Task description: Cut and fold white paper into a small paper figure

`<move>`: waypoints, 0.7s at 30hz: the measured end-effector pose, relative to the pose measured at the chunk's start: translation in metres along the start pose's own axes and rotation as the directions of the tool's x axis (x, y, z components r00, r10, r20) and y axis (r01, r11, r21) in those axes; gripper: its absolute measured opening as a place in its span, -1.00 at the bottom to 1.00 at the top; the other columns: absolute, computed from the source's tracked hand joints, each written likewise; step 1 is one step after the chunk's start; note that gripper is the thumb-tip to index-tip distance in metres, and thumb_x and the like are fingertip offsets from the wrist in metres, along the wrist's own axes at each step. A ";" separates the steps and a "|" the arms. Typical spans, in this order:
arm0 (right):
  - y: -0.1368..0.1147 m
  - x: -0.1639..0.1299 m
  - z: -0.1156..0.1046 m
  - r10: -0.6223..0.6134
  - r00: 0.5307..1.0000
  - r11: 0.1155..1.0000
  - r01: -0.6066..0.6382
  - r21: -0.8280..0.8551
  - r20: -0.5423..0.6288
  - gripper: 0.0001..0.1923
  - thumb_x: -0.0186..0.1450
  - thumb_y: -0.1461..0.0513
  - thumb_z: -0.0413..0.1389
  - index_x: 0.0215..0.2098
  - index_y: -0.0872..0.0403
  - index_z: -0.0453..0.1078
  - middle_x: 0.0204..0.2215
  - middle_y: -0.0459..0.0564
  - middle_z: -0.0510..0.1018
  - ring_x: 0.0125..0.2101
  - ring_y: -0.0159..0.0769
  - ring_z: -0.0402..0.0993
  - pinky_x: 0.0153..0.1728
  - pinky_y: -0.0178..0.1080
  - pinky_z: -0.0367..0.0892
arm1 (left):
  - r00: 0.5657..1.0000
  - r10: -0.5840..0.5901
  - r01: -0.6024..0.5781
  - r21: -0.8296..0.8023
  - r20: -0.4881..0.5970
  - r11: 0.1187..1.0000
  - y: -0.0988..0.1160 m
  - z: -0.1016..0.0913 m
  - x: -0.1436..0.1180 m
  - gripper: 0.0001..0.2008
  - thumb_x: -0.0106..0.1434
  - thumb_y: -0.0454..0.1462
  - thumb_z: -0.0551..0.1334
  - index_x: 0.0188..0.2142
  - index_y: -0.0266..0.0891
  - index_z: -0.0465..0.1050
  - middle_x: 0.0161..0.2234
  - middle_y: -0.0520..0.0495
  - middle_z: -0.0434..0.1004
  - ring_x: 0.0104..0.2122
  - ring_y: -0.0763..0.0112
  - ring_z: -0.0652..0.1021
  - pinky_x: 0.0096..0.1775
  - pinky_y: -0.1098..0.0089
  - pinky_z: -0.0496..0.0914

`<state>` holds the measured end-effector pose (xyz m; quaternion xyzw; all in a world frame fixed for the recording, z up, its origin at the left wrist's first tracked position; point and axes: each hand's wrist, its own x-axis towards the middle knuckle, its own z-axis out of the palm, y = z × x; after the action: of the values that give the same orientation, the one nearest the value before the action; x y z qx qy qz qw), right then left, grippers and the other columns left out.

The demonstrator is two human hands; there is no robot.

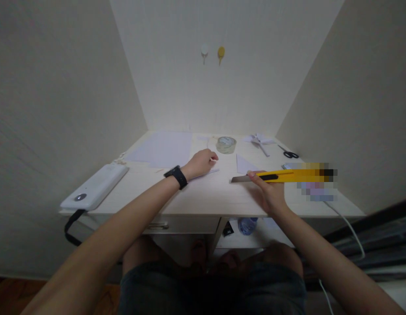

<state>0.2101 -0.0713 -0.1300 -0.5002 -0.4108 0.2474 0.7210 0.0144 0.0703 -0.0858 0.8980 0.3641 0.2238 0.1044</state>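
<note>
Two hands work over a pale desk [203,201] set between plain walls. Largest on it is a white sheet [162,148] at the far left, then a white device [94,187] along the near left edge. Smaller things lie far off: a tape roll [226,145] in the middle, folded paper [259,140] and scissors [289,153] to the right.

The right hand [270,197] is closed around a yellow utility knife [285,176], blade out and pointing left, held just above the desk at the near right. The left hand [201,162], curled with fingers down, presses a thin paper strip [208,173] near the middle.

To cut well, I judge the blade should meet the strip at a low angle, with the holding fingers kept well apart from the cutting line, the stroke drawn lightly so the desk is not scored.
</note>
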 end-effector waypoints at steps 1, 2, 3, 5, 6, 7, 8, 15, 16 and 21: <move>-0.001 0.000 0.000 0.013 1.000 1.000 -0.013 0.012 0.014 -0.67 -0.04 0.06 0.42 -0.46 0.08 0.49 -0.47 -0.05 0.58 -0.38 -0.22 0.49 -0.20 -0.12 0.41 | 0.999 -0.001 0.000 -0.017 -0.040 1.000 0.006 -0.002 -0.001 -0.77 0.29 -0.31 0.17 -0.17 -0.33 0.58 -0.18 -0.21 0.61 -0.22 0.27 0.54 -0.15 0.32 0.37; -0.002 0.000 0.001 0.025 0.999 0.999 -0.026 0.021 0.039 -0.67 -0.04 0.06 0.42 -0.47 0.07 0.49 -0.48 -0.05 0.58 -0.38 -0.22 0.49 -0.21 -0.12 0.41 | 0.999 0.002 -0.004 -0.068 -0.041 0.998 0.013 -0.004 -0.003 -0.74 0.33 -0.24 0.15 -0.20 -0.32 0.59 -0.21 -0.19 0.62 -0.24 0.28 0.54 -0.15 0.31 0.37; -0.002 0.000 0.001 0.035 0.997 0.999 -0.037 0.030 0.074 -0.68 -0.04 0.05 0.42 -0.47 0.07 0.50 -0.47 -0.05 0.58 -0.38 -0.22 0.49 -0.20 -0.12 0.41 | 1.000 0.024 -0.022 -0.153 0.011 0.988 0.020 -0.005 -0.005 -0.69 0.36 -0.16 0.13 -0.21 -0.31 0.59 -0.25 -0.16 0.62 -0.27 0.30 0.54 -0.18 0.33 0.37; -0.003 0.000 0.002 0.048 0.988 0.997 -0.056 0.052 0.144 -0.69 -0.04 0.05 0.43 -0.47 0.06 0.52 -0.46 -0.04 0.60 -0.36 -0.20 0.50 -0.18 -0.11 0.41 | 0.975 0.131 -0.064 -0.341 0.180 0.938 0.034 -0.005 -0.009 -0.62 0.37 -0.07 0.12 -0.21 -0.30 0.60 -0.29 -0.12 0.63 -0.30 0.34 0.54 -0.23 0.37 0.36; -0.002 -0.001 0.002 0.057 0.984 0.996 -0.068 0.062 0.170 -0.69 -0.04 0.05 0.43 -0.47 0.06 0.53 -0.45 -0.04 0.61 -0.35 -0.20 0.50 -0.17 -0.10 0.41 | 0.952 0.181 -0.068 -0.404 0.248 0.912 0.039 -0.003 -0.011 -0.62 0.34 -0.05 0.17 -0.21 -0.30 0.61 -0.31 -0.11 0.63 -0.32 0.35 0.54 -0.26 0.39 0.36; -0.002 -0.001 0.003 0.067 0.980 0.994 -0.081 0.069 0.187 -0.69 -0.05 0.05 0.43 -0.47 0.06 0.53 -0.45 -0.03 0.61 -0.35 -0.19 0.50 -0.16 -0.10 0.41 | 0.930 0.216 -0.062 -0.453 0.296 0.889 0.043 -0.001 -0.013 -0.65 0.30 -0.05 0.22 -0.22 -0.31 0.61 -0.33 -0.10 0.63 -0.34 0.37 0.54 -0.29 0.40 0.35; -0.002 -0.001 0.003 0.080 0.977 0.993 -0.096 0.075 0.196 -0.68 -0.06 0.05 0.44 -0.47 0.05 0.54 -0.45 -0.03 0.61 -0.35 -0.19 0.51 -0.15 -0.09 0.41 | 0.919 0.233 -0.049 -0.493 0.319 0.868 0.045 0.003 -0.014 -0.69 0.26 -0.09 0.27 -0.25 -0.31 0.62 -0.34 -0.10 0.64 -0.35 0.38 0.53 -0.30 0.41 0.35; -0.023 0.005 -0.028 0.113 0.917 0.963 -0.196 0.185 0.382 -0.47 0.11 -0.05 0.33 0.00 -0.06 0.48 -0.10 0.04 0.64 -0.14 -0.10 0.57 -0.01 0.05 0.43 | 0.931 0.175 0.052 -0.589 0.322 0.806 0.029 0.007 -0.021 -0.84 0.17 -0.25 0.33 -0.43 -0.33 0.61 -0.46 -0.09 0.62 -0.43 0.45 0.51 -0.31 0.43 0.33; -0.027 0.008 -0.038 0.086 0.919 0.968 -0.169 0.187 0.385 -0.43 0.12 -0.04 0.32 0.05 -0.09 0.44 -0.06 0.04 0.62 -0.10 -0.08 0.57 -0.02 0.06 0.44 | 0.931 0.166 0.061 -0.586 0.326 0.808 0.025 0.004 -0.021 -0.84 0.16 -0.24 0.34 -0.44 -0.33 0.61 -0.47 -0.09 0.62 -0.44 0.45 0.50 -0.32 0.43 0.33; -0.041 0.023 -0.085 -0.018 0.922 0.977 0.097 -0.187 0.387 -0.47 0.03 0.03 0.40 -0.06 -0.03 0.49 -0.12 0.06 0.64 -0.15 -0.03 0.58 -0.16 -0.01 0.51 | 0.917 0.167 0.081 -0.578 0.363 0.812 0.015 -0.006 -0.021 -0.84 0.16 -0.25 0.33 -0.44 -0.33 0.61 -0.48 -0.10 0.61 -0.47 0.46 0.49 -0.33 0.43 0.32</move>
<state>0.2917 -0.1130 -0.0983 -0.5007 -0.5814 0.2757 0.5790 0.0075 0.0450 -0.0819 0.8570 0.2281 0.1400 0.4403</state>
